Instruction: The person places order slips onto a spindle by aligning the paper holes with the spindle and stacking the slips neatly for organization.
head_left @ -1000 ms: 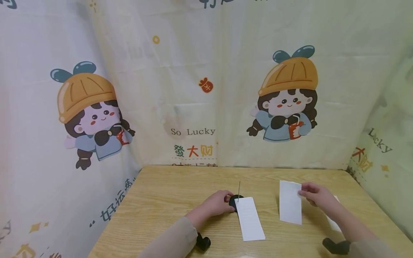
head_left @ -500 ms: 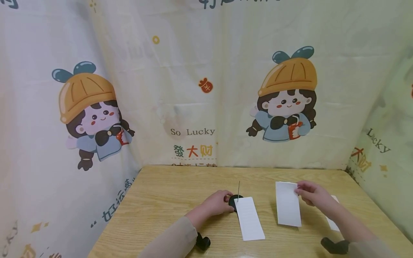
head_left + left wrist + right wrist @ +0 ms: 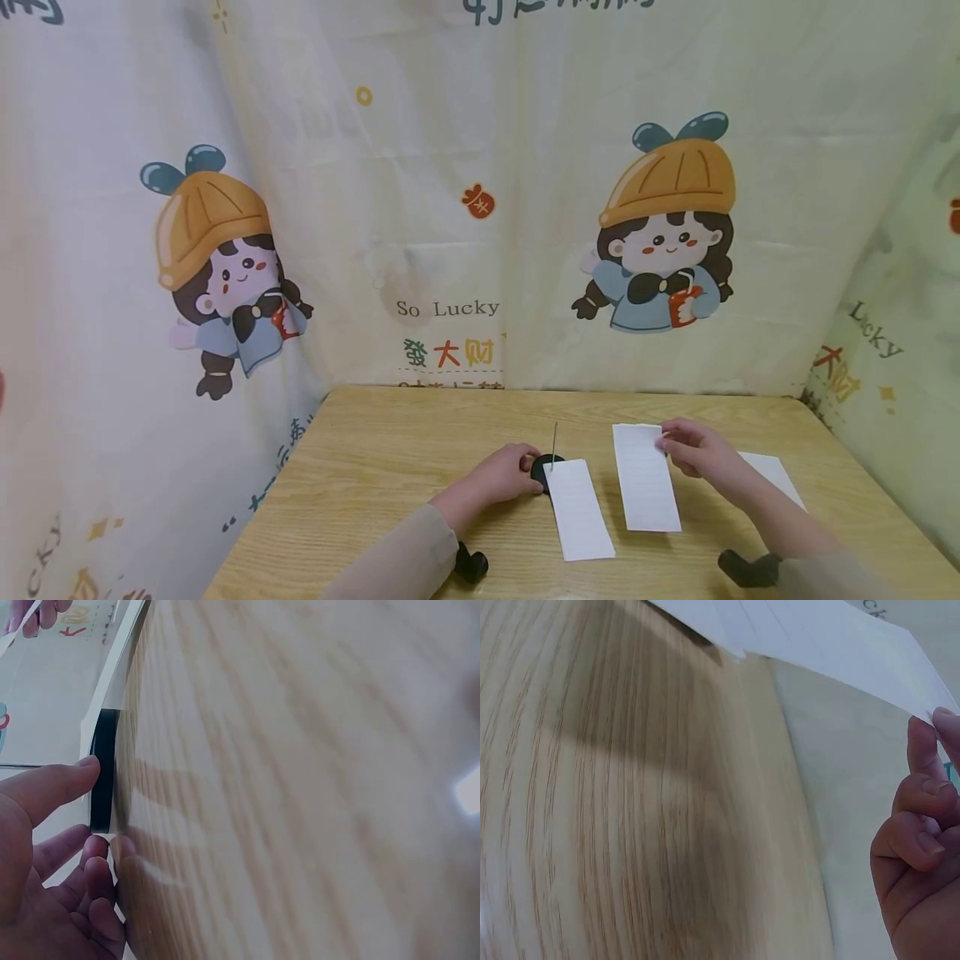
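A round black base (image 3: 538, 472) with a thin upright metal spike (image 3: 555, 440) stands on the table. My left hand (image 3: 501, 473) grips the base's edge between thumb and fingers, and the left wrist view shows the thumb against the black disc (image 3: 103, 772). White paper slips (image 3: 580, 510) lie by the spike, their top corner at its foot. My right hand (image 3: 701, 454) pinches another white slip (image 3: 647, 479) at its upper right corner, held above the table to the right of the spike. In the right wrist view thumb and forefinger pinch the paper (image 3: 840, 645).
More white paper (image 3: 776, 477) lies on the wooden table (image 3: 405, 433) behind my right forearm. A printed curtain (image 3: 420, 208) hangs behind the table and at both sides. Black pieces (image 3: 472, 565) show near both sleeve cuffs.
My right hand has moved left with its paper slip, closer to the spike, and more of the paper at the right shows. My left hand has stayed on the base.
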Action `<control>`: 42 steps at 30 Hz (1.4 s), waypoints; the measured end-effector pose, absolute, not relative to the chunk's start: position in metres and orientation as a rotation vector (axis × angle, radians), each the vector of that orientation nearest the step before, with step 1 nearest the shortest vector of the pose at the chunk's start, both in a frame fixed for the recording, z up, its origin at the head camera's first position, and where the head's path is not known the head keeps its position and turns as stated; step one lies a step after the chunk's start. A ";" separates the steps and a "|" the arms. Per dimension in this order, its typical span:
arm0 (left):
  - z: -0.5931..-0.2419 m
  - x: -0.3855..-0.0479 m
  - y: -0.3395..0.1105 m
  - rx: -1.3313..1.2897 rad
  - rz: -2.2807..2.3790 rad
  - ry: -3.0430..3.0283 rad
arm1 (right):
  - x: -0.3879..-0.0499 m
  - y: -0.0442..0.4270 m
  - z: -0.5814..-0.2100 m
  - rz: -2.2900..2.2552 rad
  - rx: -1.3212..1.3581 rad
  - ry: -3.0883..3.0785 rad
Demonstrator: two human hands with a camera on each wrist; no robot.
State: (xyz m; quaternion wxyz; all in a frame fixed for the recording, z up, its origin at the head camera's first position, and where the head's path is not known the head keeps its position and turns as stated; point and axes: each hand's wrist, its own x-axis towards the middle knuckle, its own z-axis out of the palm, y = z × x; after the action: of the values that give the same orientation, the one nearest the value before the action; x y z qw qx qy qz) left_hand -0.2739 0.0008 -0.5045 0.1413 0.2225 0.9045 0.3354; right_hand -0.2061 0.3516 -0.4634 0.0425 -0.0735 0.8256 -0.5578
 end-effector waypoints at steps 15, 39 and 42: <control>-0.504 -0.275 -0.005 0.652 1.059 2.590 | -0.215 0.317 -0.454 -1.738 -0.264 2.501; -0.461 -0.266 -0.011 0.652 1.282 2.586 | -0.218 0.285 -0.451 -1.747 -0.217 2.495; -0.455 -0.266 -0.010 0.683 1.284 2.582 | -0.219 0.284 -0.451 -1.749 -0.228 2.497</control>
State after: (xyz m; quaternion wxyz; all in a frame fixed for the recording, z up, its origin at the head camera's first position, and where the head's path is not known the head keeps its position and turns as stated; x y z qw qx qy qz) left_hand -0.2657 -0.0097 -0.4553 0.0891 0.2295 0.8678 0.4315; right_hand -0.2191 0.2838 -0.4509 0.0422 -0.0746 0.8160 -0.5716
